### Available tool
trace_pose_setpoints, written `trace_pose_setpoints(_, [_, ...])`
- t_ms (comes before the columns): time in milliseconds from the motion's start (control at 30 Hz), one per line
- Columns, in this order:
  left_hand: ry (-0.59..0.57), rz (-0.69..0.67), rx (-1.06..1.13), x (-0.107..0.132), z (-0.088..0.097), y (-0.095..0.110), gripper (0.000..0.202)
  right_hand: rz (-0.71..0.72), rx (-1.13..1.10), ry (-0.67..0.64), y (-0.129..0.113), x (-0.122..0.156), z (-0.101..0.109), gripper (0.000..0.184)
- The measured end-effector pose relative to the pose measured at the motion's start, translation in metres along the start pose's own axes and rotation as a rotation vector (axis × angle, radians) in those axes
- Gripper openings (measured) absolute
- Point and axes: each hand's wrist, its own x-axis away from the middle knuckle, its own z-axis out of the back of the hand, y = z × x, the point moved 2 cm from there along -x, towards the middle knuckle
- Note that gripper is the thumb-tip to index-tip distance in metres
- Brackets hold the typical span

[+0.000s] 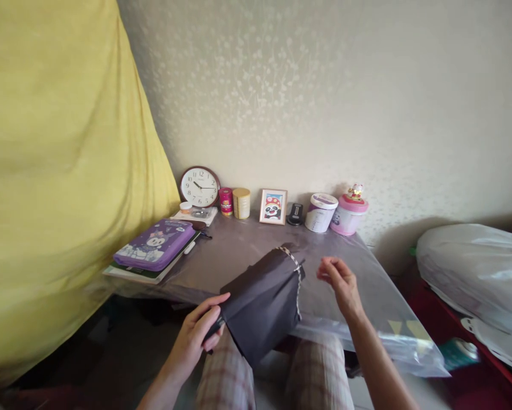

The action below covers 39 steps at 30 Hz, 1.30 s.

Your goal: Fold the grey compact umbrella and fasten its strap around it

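My left hand (196,330) is wrapped round the short black handle of a dark folding umbrella (262,302). The umbrella's canopy is loosely gathered and hangs over the near edge of the table, above my knees. A black-and-white patterned trim (298,285) runs along the canopy's far right edge. Just right of that trim, my right hand (341,282) is raised over the table, apart from the umbrella. Its fingers are bent and the tips come together, with nothing visible between them.
A plastic-covered table (367,296) holds a purple case (155,245) on books at left. Along the wall stand a clock (200,188), a pink can (225,202), a yellow canister (241,204), a picture frame (273,206) and tubs (321,213). A yellow curtain (59,159) hangs left.
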Motion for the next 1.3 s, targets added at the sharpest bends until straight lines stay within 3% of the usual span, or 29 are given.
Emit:
trace_pose_setpoints(133, [0.032,-0.024,0.054,-0.005,0.003,0.013,0.044,-0.265,0.075,-0.297,0.056,0.037,-0.009,0.040])
trace_pose_setpoints(200, [0.053,-0.035,0.065,-0.005,0.003,0.018,0.043,-0.302,0.053,-0.367,0.069,0.052,-0.020,0.039])
trace_pose_setpoints(367, [0.083,-0.056,0.075,-0.004,0.001,0.025,0.042,-0.324,-0.109,-0.318,0.077,0.064,-0.041,0.039])
trace_pose_setpoints(500, [0.073,-0.057,0.083,-0.005,0.001,0.023,0.042,-0.244,-0.170,-0.246,0.073,0.062,-0.043,0.041])
trace_pose_setpoints(767, [0.088,-0.043,0.112,-0.008,0.003,0.020,0.046,-0.224,-0.091,-0.372,0.069,0.063,-0.042,0.037])
trace_pose_setpoints(867, [0.089,-0.043,0.119,-0.007,0.003,0.021,0.046,-0.233,-0.066,-0.357,0.075,0.064,-0.045,0.038])
trace_pose_setpoints(967, [0.091,-0.046,0.127,-0.007,0.005,0.021,0.046,-0.142,0.002,-0.282,0.078,0.063,-0.044,0.035])
trace_pose_setpoints(1100, [0.100,-0.050,0.123,-0.008,0.009,0.017,0.045,0.087,0.252,-0.227,0.066,0.062,-0.031,0.024])
trace_pose_setpoints(1300, [0.084,-0.068,0.073,-0.010,0.009,0.013,0.043,0.457,0.570,-0.223,-0.009,0.058,-0.020,0.016])
